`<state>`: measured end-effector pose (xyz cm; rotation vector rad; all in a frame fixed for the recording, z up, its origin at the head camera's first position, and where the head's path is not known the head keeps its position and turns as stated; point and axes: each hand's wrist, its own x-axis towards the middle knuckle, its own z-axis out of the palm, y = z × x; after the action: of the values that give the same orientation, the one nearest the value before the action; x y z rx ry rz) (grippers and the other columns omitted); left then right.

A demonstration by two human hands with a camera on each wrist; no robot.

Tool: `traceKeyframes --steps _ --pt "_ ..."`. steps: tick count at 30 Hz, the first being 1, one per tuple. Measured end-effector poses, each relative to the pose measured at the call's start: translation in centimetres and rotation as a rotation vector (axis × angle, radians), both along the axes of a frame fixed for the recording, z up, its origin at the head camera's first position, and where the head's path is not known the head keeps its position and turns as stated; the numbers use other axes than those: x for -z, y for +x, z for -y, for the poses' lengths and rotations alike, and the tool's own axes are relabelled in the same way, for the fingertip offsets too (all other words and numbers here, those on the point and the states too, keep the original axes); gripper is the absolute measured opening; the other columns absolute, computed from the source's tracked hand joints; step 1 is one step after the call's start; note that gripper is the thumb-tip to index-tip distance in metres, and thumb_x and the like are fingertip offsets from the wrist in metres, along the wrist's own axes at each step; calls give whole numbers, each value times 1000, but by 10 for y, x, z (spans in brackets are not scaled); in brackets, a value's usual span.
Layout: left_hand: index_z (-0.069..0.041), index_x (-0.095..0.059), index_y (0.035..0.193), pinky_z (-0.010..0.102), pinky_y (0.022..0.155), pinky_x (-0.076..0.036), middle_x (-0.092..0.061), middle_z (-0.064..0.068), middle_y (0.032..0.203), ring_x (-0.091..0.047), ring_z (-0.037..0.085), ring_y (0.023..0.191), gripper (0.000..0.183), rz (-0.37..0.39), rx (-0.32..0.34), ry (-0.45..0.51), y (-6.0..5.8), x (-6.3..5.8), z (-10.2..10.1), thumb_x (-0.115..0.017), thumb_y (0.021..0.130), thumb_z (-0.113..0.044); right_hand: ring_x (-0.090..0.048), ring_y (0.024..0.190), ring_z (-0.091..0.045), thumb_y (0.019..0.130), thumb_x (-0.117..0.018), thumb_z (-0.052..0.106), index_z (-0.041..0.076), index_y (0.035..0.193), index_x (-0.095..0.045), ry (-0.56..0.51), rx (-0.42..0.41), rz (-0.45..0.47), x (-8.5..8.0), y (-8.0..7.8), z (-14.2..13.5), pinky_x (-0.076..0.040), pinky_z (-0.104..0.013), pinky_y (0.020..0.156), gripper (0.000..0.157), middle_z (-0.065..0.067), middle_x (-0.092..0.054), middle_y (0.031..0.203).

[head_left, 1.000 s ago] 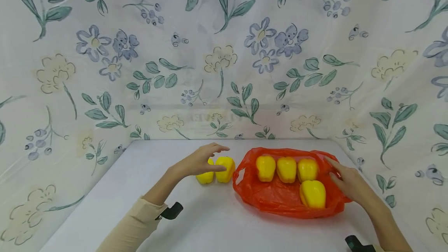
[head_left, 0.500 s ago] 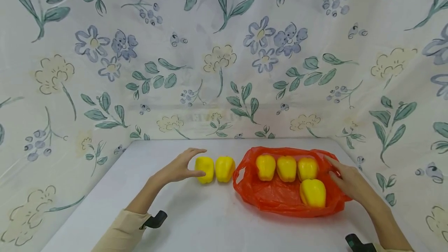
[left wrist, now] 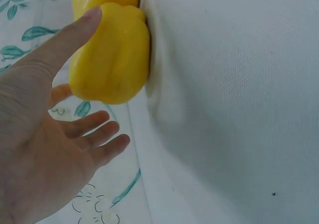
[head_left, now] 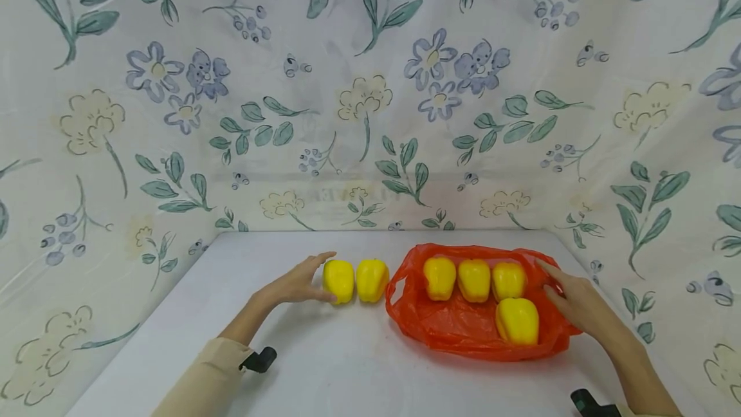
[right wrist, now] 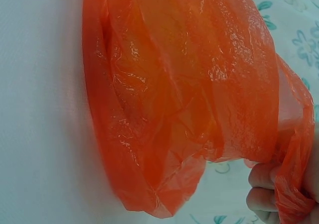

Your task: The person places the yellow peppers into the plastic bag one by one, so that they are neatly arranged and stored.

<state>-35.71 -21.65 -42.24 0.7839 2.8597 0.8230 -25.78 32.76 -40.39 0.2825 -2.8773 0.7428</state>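
Note:
My left hand [head_left: 298, 282] is at the left of two yellow bell peppers lying side by side on the table. Its thumb lies along the near side of the left bell pepper [head_left: 339, 282], the index finger at the far side. In the left wrist view the other fingers [left wrist: 107, 152] spread loosely below this pepper. The second bell pepper [head_left: 372, 280] stands just to its right. An opened red plastic bag [head_left: 451, 333] holds several more yellow bell peppers [head_left: 518, 322]. At the bag's right side, my right hand [head_left: 579, 301] holds its handle [right wrist: 294, 184] with curled fingers.
The white table [head_left: 324, 365] ends at the back against a flower-printed cloth [head_left: 370, 147], which also rises at both sides. Dark cameras [head_left: 259, 360] sit at both wrists. The bag's left handle loop [head_left: 397, 291] lies close to the second pepper.
My left hand has drawn back left from over the two peppers and come round the left one, its thumb lowering to the near side. The right hand and bag stay put.

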Motion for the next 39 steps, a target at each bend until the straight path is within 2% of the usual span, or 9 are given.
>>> traceKeyframes --steps 7,12,17,22,32,39 --pt "-12 -33 152 60 112 -35 -43 16 150 -42 36 137 99 20 1 2 -2 0 -9 -85 73 -42 -52 66 -13 96 -57 9 3 150 -33 -5 -4 10 0 0 -1 -52 -20 53 59 -31 -60 116" --pt "-10 -34 150 60 114 -31 -41 17 152 -39 39 140 94 33 27 13 -3 3 -12 -83 76 -39 -52 66 -13 95 -58 8 3 150 -34 -3 -10 -1 0 0 -1 -52 -19 53 60 -28 -62 113" --pt "-15 -35 150 59 117 -28 -40 12 155 -35 36 144 91 77 24 40 -5 5 -12 -83 76 -38 -52 65 -13 95 -59 7 4 150 -34 -6 -12 -7 0 0 -1 -52 -19 54 60 -27 -62 111" --pt "-17 -35 149 61 116 -28 -42 11 153 -37 36 143 90 96 23 60 -5 8 -11 -84 75 -39 -54 67 -12 95 -59 8 3 149 -34 -7 -11 3 0 1 -2 -53 -19 55 60 -30 -61 115" --pt "-18 -37 146 61 115 -31 -47 10 149 -42 34 139 89 94 17 49 -4 6 -10 -85 74 -39 -54 64 -14 95 -58 8 2 149 -35 -18 0 22 2 2 0 -54 -20 54 59 -27 -62 111" --pt "-18 -38 146 57 111 -38 -52 9 144 -50 30 131 89 82 25 57 -5 5 -7 -85 74 -39 -55 68 -14 95 -58 8 1 148 -35 -17 -5 15 1 1 -1 -55 -21 56 59 -30 -61 115"
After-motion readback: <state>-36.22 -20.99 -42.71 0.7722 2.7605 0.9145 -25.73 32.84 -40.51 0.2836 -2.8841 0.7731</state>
